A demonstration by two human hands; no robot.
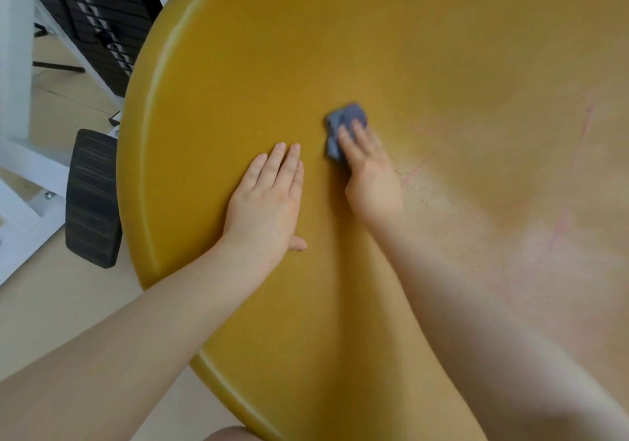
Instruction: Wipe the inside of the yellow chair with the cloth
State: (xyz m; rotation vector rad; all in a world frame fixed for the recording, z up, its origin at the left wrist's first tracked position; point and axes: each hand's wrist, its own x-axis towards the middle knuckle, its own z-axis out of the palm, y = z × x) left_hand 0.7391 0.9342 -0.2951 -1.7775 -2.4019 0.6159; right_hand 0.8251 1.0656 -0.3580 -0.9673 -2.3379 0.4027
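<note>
Halfway at a guess: right hand (369, 168) pressing the small blue cloth (343, 127) flat-fingered mid yellow chair shell (238, 66), left hand (269, 199) spread flat, holding nothing, beside the cloth, pink scuffs (558, 229) right of the cloth unwiped.

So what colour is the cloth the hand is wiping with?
The cloth is blue-grey, seen best in the head view.
</note>
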